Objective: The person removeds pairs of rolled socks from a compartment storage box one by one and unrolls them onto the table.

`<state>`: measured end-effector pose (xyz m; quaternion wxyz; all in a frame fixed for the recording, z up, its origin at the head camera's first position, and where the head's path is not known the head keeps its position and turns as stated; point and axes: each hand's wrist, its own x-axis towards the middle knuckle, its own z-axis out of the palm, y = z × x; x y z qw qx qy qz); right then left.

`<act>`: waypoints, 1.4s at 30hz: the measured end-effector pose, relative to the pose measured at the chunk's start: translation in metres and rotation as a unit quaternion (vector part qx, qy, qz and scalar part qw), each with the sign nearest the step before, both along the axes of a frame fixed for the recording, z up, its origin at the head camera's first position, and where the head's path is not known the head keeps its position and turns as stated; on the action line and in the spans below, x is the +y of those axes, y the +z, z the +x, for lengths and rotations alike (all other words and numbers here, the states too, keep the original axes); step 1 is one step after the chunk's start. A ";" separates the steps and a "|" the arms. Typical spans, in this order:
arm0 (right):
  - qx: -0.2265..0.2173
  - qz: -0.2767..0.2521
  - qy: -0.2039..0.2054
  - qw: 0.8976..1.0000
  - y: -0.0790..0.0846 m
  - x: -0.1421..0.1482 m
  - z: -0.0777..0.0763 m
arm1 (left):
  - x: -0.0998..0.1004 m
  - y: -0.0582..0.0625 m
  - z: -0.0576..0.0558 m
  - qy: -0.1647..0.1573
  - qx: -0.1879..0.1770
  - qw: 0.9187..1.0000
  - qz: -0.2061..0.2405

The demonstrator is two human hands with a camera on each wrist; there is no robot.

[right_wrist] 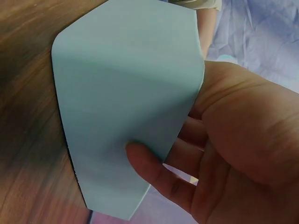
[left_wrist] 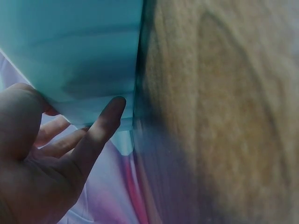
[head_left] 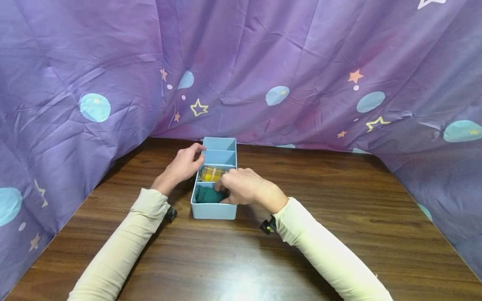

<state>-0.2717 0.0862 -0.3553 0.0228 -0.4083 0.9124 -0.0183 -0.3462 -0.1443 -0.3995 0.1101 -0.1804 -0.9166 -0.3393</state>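
Note:
A long light-blue divided box (head_left: pixel 214 211) stands lengthwise on the table. Dark green cloth (head_left: pixel 207 195) lies bunched in its nearest compartment. My right hand (head_left: pixel 242 186) reaches over the right rim there, thumb and forefinger curled about the cloth's right side. In the right wrist view, one finger (right_wrist: pixel 156 170) lies against the box's outer wall and the others go behind the rim. My left hand (head_left: pixel 182 165) holds the left rim farther back, its little finger (left_wrist: pixel 105 123) along the outer wall. A clear packet with yellow in it (head_left: pixel 212 174) sits in the second compartment.
The two far compartments (head_left: pixel 219 157) show bare blue walls. Brown wood-grain table (head_left: pixel 339 217) extends around the box. A purple curtain with stars and planets (head_left: pixel 241 75) hangs behind and along both sides. Dark wrist devices (head_left: pixel 268 225) sit at both cuffs.

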 end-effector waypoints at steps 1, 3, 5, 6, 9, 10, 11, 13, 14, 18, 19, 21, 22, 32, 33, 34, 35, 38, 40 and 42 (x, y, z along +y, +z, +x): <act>-0.001 -0.002 0.000 1.000 0.000 0.000 0.000 | 0.000 0.000 0.000 0.000 0.000 1.000 0.000; -0.004 -0.005 0.003 1.000 0.001 0.000 -0.001 | 0.000 0.000 0.000 -0.001 0.001 1.000 0.002; -0.005 -0.005 0.007 1.000 0.001 0.000 -0.002 | -0.001 0.000 0.000 -0.001 0.001 1.000 0.001; -0.005 -0.005 0.009 1.000 0.001 0.000 -0.002 | -0.001 0.000 0.000 -0.001 -0.001 1.000 0.001; -0.009 -0.007 0.016 1.000 0.000 0.001 -0.004 | 0.000 0.000 0.000 0.000 -0.007 1.000 0.003; -0.010 -0.008 0.017 1.000 0.000 0.002 -0.004 | 0.000 0.000 0.000 0.000 -0.010 1.000 0.003; -0.013 -0.010 0.018 1.000 -0.001 0.003 -0.004 | 0.000 0.000 0.000 0.000 -0.013 1.000 0.005; -0.016 -0.011 0.022 1.000 -0.001 0.004 -0.004 | 0.000 -0.001 0.000 -0.001 -0.018 1.000 0.007; -0.017 -0.013 0.024 0.999 -0.001 0.005 -0.004 | 0.000 -0.001 0.001 -0.001 -0.021 1.000 0.008; -0.019 -0.023 0.030 0.999 0.000 0.007 -0.002 | 0.001 0.000 0.001 0.000 -0.028 1.000 0.009; -0.020 -0.029 0.029 0.999 0.001 0.007 -0.001 | 0.001 0.000 0.001 0.001 -0.031 0.999 0.010; -0.019 -0.040 0.027 0.999 0.004 0.009 0.000 | 0.000 0.000 0.001 0.001 -0.034 0.999 0.011; -0.018 -0.044 0.025 0.999 0.005 0.009 0.001 | 0.000 0.001 0.002 0.002 -0.036 0.999 0.011; -0.014 -0.114 0.032 0.993 0.017 0.022 0.002 | 0.000 -0.001 0.002 0.000 -0.032 0.999 0.008; -0.014 -0.125 0.036 0.991 0.018 0.024 0.002 | 0.000 -0.001 0.002 0.000 -0.031 0.999 0.008; -0.015 -0.135 0.040 0.990 0.018 0.026 0.002 | 0.000 -0.001 0.003 0.000 -0.030 1.000 0.008; -0.015 -0.145 0.044 0.988 0.019 0.028 0.002 | 0.000 -0.001 0.003 0.000 -0.028 1.000 0.009; -0.024 -0.175 0.052 0.983 0.022 0.034 0.001 | 0.000 0.000 0.004 -0.002 -0.025 1.000 0.012; -0.034 -0.192 0.053 0.979 0.023 0.039 0.001 | -0.001 0.000 0.003 -0.003 -0.023 1.000 0.012; -0.045 -0.206 0.052 0.976 0.025 0.043 0.000 | -0.001 -0.001 0.002 -0.003 -0.022 1.000 0.011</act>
